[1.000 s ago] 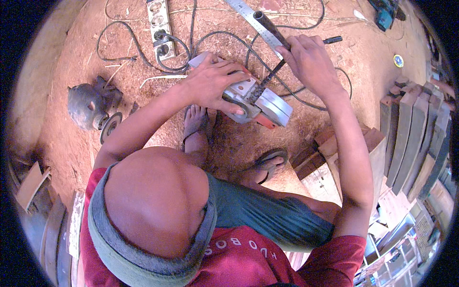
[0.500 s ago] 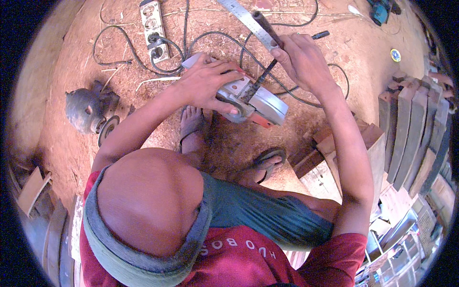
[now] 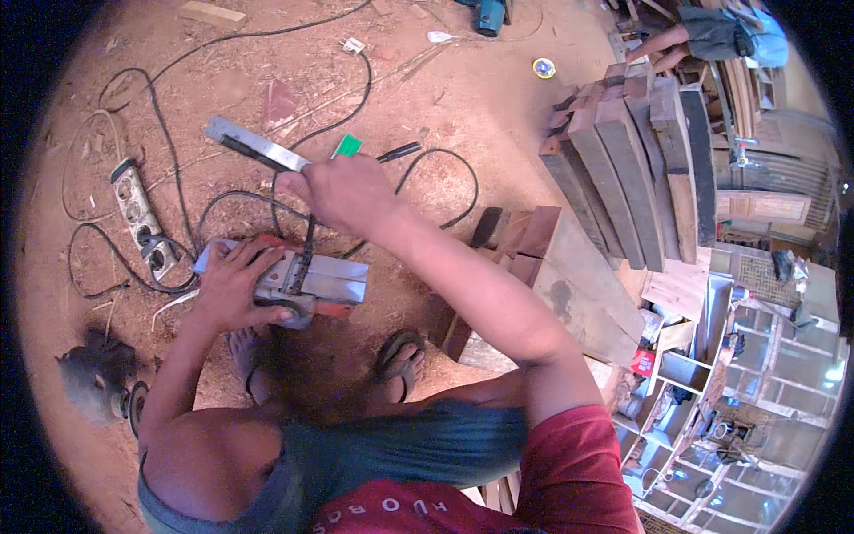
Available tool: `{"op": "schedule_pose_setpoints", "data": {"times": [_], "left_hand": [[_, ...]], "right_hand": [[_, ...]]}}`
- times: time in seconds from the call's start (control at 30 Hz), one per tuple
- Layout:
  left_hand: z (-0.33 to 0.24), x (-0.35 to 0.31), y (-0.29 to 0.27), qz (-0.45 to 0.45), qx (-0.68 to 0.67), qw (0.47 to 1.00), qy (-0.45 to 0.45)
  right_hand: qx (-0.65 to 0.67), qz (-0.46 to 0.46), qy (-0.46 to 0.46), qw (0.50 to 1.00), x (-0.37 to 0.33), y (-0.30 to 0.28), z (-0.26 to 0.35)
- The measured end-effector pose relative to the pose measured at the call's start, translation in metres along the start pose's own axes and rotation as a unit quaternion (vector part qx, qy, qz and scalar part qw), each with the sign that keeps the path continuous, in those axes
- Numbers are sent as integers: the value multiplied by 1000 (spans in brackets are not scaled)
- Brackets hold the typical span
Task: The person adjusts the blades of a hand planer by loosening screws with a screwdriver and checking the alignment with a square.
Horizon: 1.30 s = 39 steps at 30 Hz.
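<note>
A silver electric hand planer [image 3: 331,278] with red-orange parts lies near my feet. My left hand [image 3: 236,283] presses on it, fingers spread across its top and thumb along its near side. Above and to the right of it, my right hand [image 3: 342,191] is closed around one end of a steel ruler [image 3: 253,141], with a dark bar [image 3: 242,148] alongside. Both point up and left. A black rod-like piece [image 3: 309,240] rises from the planer toward my right hand. Whether my right hand touches that piece cannot be made out.
A power strip [image 3: 135,209] with black cords lies at left, above a dark round machine [image 3: 98,378] with a disc. Thick boards [image 3: 614,169] stand stacked at right, with shelving [image 3: 685,369] below. Another person [image 3: 712,37] is at the upper right. Shavings cover the ground.
My view has swung right, bringing the shelving and another person into sight. My right hand has moved closer above the planer, and the ruler lies flatter. My left hand stays on the planer.
</note>
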<state>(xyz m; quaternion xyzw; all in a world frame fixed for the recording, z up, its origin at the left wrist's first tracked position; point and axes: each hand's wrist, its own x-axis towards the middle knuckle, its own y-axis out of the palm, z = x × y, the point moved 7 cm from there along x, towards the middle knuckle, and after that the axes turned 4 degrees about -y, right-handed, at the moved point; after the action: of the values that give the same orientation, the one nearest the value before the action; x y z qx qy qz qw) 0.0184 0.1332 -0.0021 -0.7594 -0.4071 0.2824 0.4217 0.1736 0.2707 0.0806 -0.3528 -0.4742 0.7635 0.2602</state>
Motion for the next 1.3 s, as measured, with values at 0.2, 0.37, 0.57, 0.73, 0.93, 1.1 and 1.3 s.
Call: {"op": "schedule_pose_setpoints", "data": {"times": [0.2, 0.37, 0.57, 0.73, 0.93, 1.1, 1.3], "left_hand": [[2, -1, 7, 25, 32, 999, -7], [2, -6, 1, 52, 24, 998, -36], [0, -12, -2, 37, 13, 999, -25], [-41, -43, -10, -118, -22, 991, 63], [-65, -56, 7, -199, -44, 977, 66], [-61, -55, 8, -206, -69, 975, 51], [-60, -61, 3, -225, -61, 972, 24]], "right_hand": [[-43, -25, -29, 998, 7, 40, -22], [-97, -36, -28, 994, 7, 19, -1], [21, -57, -23, 998, 7, 13, -7], [18, -222, 83, 971, -1, -24, -70], [15, -44, 216, 975, -2, 61, -229], [-65, -56, 216, 973, -5, 88, -257], [-94, -158, -10, 983, 44, 92, -141]]}}
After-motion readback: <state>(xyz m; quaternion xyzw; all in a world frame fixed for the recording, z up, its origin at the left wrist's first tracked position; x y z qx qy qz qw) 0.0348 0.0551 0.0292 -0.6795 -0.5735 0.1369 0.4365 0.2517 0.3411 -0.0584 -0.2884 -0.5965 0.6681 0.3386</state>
